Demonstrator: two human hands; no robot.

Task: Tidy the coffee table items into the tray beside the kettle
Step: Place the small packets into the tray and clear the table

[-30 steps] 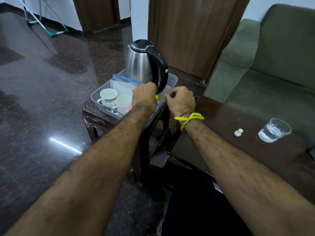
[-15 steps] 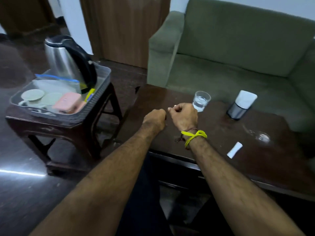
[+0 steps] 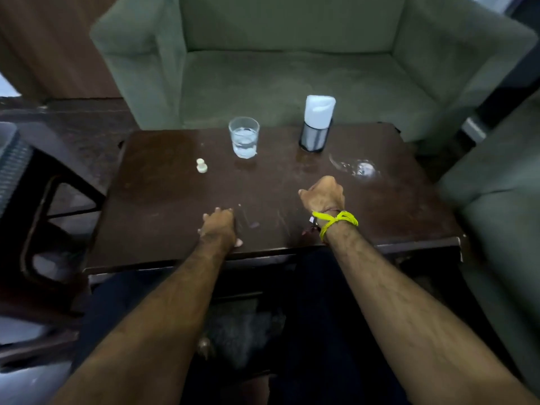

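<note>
My right hand (image 3: 321,194), with a yellow band at its wrist, lies knuckles-up on the dark coffee table (image 3: 163,217), fingers curled under. A white bit of paper (image 3: 311,220) peeks out beside the wrist; whether the hand grips it is hidden. Near the front edge rests my left hand (image 3: 219,228), fingers curled, nothing seen in it. Farther back stand a glass of water (image 3: 244,137), a napkin holder (image 3: 317,124) with white napkins, and a small white cap (image 3: 201,165). The grey tray's edge (image 3: 11,159) shows at far left. The kettle is out of view.
A clear, shiny patch or glass thing (image 3: 361,168) lies at the table's right rear. A green sofa (image 3: 292,68) runs behind the table and a green seat (image 3: 496,229) stands to its right. The side table's dark frame (image 3: 43,217) is at left.
My view swung right from the tray and kettle to the coffee table. Both hands left the tray. My right hand moved over the spot where the white paper slip lay.
</note>
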